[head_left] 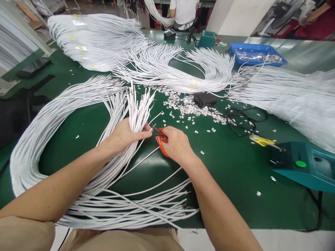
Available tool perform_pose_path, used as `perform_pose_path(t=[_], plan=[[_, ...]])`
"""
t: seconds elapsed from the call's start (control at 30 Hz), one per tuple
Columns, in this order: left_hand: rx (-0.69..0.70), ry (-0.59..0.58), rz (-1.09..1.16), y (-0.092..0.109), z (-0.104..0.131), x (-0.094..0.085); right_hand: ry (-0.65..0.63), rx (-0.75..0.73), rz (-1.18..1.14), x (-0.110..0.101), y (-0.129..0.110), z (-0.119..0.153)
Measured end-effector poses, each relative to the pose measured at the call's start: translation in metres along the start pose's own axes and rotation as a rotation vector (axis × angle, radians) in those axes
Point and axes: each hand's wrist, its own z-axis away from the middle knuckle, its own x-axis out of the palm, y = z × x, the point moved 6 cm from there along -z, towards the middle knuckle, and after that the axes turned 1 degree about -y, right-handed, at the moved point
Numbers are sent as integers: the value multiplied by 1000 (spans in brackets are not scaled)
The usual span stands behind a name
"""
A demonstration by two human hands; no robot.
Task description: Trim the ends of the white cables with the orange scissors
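Note:
My left hand (131,132) is wrapped round a bundle of white cables (137,111), whose cut ends fan upward above the fingers. Close to its thumb, my right hand (175,143) grips a small pair of cutters with orange handles (162,148). The dark jaws of the cutters point left at a single cable end beside the bundle. Whether the jaws touch that cable I cannot tell. More white cables (23,160) loop round on the left, and loose cable ends (167,205) lie near the front edge.
Silvery scraps (185,104) litter the green table (225,188) around a black box (205,100). On the right stand a teal device (309,160) and yellow-handled tool (263,140). Behind are cable bundles (96,42), a blue tray (258,55) and a person (184,14).

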Motion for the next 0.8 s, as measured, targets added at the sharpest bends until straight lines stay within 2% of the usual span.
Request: perform_pose_path(t=[0.23,0.4,0.6,0.67,0.8], plan=[[-29,-19,41,1,1,1,-15,0,59,3,1,-2],[-49,-66,130,6,2,5,3,-13,39,7,0,-2],[-94,-56,244,-1,0,6,-14,-3,-37,6,8,-4],[-83,-45,213,-2,-1,5,-28,41,-191,2,14,-5],[-59,-40,97,-2,0,4,62,150,-801,-6,17,-5]])
